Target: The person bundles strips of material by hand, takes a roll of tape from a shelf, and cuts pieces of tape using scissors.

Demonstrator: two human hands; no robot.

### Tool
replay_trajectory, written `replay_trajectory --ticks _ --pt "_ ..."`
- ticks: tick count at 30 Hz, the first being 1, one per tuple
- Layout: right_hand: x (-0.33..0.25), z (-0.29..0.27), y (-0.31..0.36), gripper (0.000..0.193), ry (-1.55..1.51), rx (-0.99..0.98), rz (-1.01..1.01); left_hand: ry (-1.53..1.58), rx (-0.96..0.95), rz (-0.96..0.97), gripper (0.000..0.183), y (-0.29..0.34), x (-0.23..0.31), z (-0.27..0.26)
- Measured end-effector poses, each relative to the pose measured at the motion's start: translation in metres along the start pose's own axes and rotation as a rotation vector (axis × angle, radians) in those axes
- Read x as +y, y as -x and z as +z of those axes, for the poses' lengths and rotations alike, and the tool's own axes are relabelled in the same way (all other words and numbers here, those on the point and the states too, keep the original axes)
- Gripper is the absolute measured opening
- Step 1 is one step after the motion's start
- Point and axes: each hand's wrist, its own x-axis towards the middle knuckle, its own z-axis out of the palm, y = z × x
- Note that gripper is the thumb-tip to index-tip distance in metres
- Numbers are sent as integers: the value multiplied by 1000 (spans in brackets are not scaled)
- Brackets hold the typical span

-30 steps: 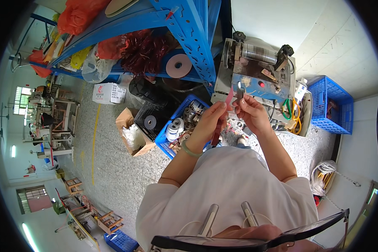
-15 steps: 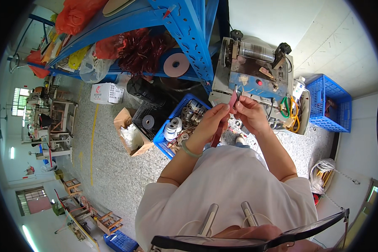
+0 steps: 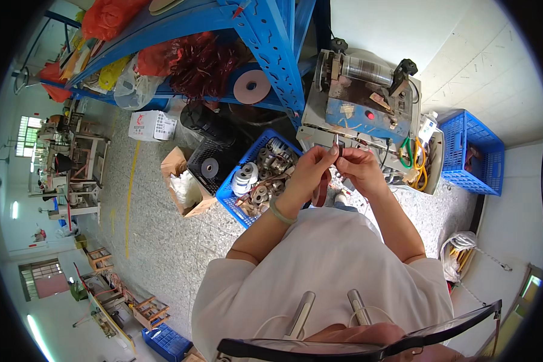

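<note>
My hands meet in front of the blue machine (image 3: 359, 117), fingertips pinched close together. A reddish-brown strip (image 3: 321, 188), perhaps leather, hangs in a curve below my left hand (image 3: 311, 172), whose fingers are closed on it. My right hand (image 3: 363, 170) pinches at a small dark piece (image 3: 341, 148) between the fingertips. Whether that piece belongs to the strip cannot be made out, since the fingers cover most of it.
Left of my hands stands a blue basket (image 3: 228, 194) of metal parts and spools. A cardboard box (image 3: 174, 161) is beyond it. Blue shelving (image 3: 277, 54) rises ahead. Green-handled scissors (image 3: 406, 154) lie at the machine's right, near another blue basket (image 3: 473, 151).
The pinkish end that stood up between my fingertips is now turned and mostly hidden. The strip's hanging part shows as a wider curve. My left hand has shifted slightly right.
</note>
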Motion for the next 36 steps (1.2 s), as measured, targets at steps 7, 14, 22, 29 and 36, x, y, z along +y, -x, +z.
replay_trajectory --ticks 7,14,22,29,36 --pt "-9 -15 18 17 139 -54 36 179 110 242 31 8 -7 47" --pt "-38 -26 39 14 724 97 -94 109 -27 138 31 12 -22 47" --pt "-84 -35 29 14 804 -50 -77 -97 -32 125 27 22 -34 63" --pt "-72 -22 23 14 921 41 -249 61 -80 24 25 26 -28 42" --pt "-48 -25 7 14 967 269 -397 -50 -40 -17 27 15 -19 36"
